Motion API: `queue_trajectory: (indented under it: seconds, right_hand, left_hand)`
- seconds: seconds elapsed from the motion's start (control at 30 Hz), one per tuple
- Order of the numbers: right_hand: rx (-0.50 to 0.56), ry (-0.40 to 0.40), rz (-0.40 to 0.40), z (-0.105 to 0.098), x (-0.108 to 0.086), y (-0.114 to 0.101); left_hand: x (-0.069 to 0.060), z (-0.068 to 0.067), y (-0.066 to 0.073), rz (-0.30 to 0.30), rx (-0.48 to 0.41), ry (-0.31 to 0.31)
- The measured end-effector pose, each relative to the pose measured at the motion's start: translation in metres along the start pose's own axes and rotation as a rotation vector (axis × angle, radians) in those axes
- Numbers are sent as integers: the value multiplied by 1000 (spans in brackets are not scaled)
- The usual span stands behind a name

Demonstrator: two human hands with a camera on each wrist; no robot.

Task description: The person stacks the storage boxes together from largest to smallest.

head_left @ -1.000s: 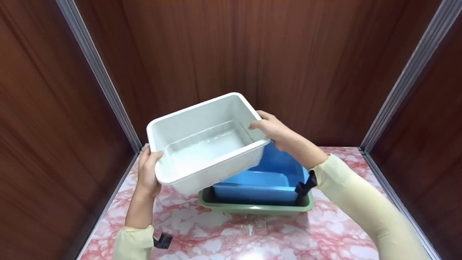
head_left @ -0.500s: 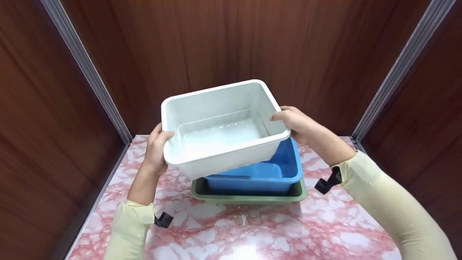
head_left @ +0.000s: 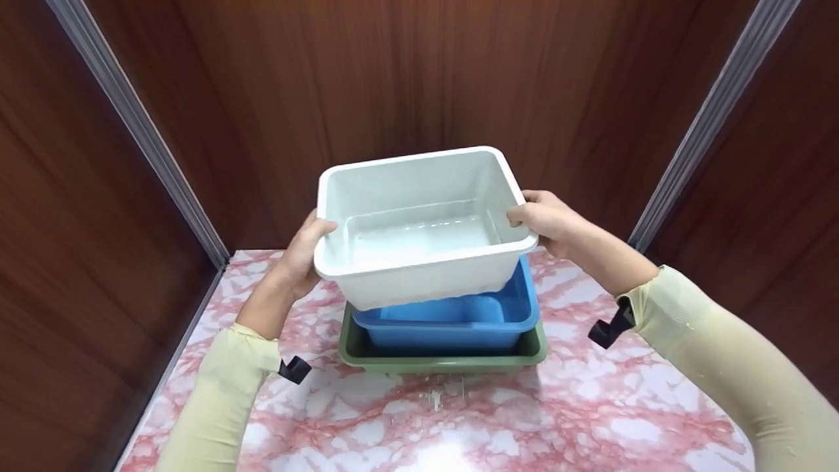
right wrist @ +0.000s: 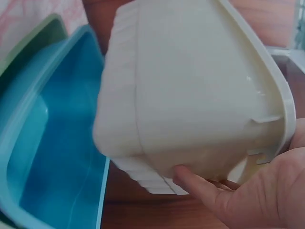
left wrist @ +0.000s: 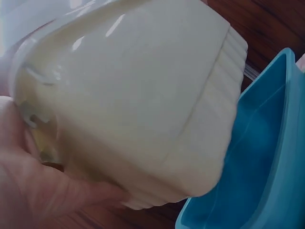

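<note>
Both hands hold a white rectangular basin (head_left: 419,229) in the air, its left side a little lower than its right. The left hand (head_left: 305,252) grips the left end, with the thumb over the rim and the fingers underneath, as the left wrist view also shows. At the opposite end the right hand (head_left: 547,223) grips the rim in the same way, its fingers against the outer wall (right wrist: 190,95). Directly below is a blue basin (head_left: 452,334), nested inside a green basin (head_left: 446,362) on the table. The white basin hides part of the blue one's interior.
The table (head_left: 314,419) has a pink and white marbled top with a small pale mark (head_left: 434,398) in front of the basins. Brown wood-grain panels (head_left: 393,78) enclose the back and sides, with grey metal posts (head_left: 157,144) at the corners.
The white basin has moved right over the blue basin and become more level, both hands gripping it throughout. The head view has shifted slightly. The blue and green basins stay nested.
</note>
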State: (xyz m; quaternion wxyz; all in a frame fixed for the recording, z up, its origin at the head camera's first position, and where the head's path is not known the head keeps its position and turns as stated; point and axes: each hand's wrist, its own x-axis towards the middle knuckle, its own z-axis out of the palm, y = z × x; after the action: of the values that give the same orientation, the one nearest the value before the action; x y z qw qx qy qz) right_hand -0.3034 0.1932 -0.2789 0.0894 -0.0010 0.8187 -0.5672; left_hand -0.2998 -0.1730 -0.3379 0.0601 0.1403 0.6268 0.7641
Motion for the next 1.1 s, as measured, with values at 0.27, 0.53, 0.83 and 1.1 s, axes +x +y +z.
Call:
queue_trajectory:
  seconds: [0.27, 0.53, 0.83, 1.1]
  right_hand:
    - [10, 53, 0, -7, 1, 11]
    - [-12, 88, -12, -13, 4, 28]
    - [-41, 94, -17, -14, 1, 43]
    - [-86, 102, -7, -15, 4, 45]
  left_hand:
    - [19, 4, 6, -221, 79, -33]
    - [43, 10, 7, -385, 249, 62]
    - [52, 16, 6, -382, 297, 82]
    - [63, 18, -2, -425, 314, 93]
